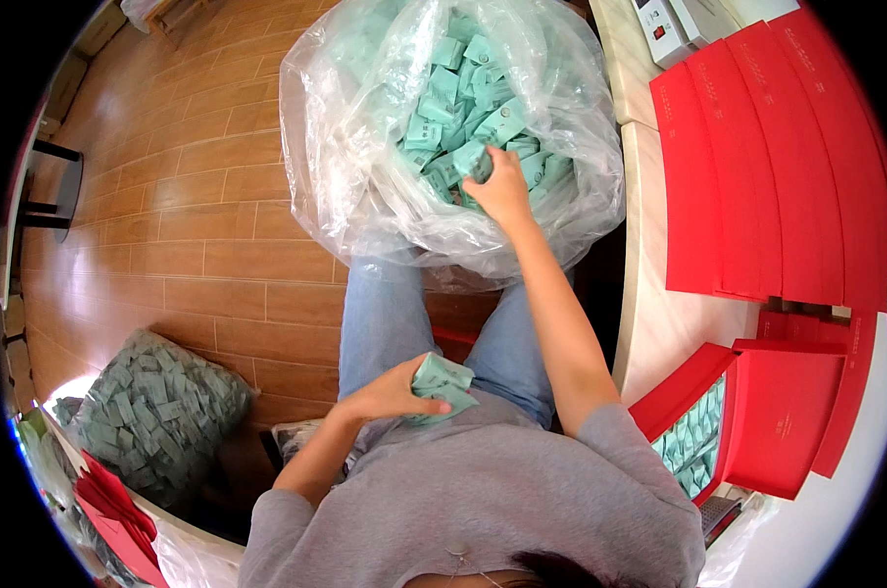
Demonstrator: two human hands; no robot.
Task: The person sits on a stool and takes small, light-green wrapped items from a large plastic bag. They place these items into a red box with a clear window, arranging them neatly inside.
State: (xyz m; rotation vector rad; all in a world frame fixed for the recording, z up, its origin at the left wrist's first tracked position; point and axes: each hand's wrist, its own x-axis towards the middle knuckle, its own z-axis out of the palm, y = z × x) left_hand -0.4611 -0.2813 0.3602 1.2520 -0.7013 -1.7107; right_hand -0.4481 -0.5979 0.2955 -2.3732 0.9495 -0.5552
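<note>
Near my lap, my left hand point(403, 389) is closed around several small green packets point(443, 382). Inside the mouth of a large clear plastic bag point(355, 176), my right hand point(501, 184) grips a green packet point(473, 160) between thumb and fingers. Many more green packets point(437, 95) lie loose in that bag, which stands before my knees. To the right, an opened red box point(770, 419) holds rows of similar green packets point(690, 441).
Red boxes point(752, 169) lie side by side on the pale counter point(649, 220) at right, near a white device point(664, 33). A filled bag of green packets point(160, 411) rests on the wooden floor point(215, 257) at left. Folded red bags point(116, 514) lie at lower left.
</note>
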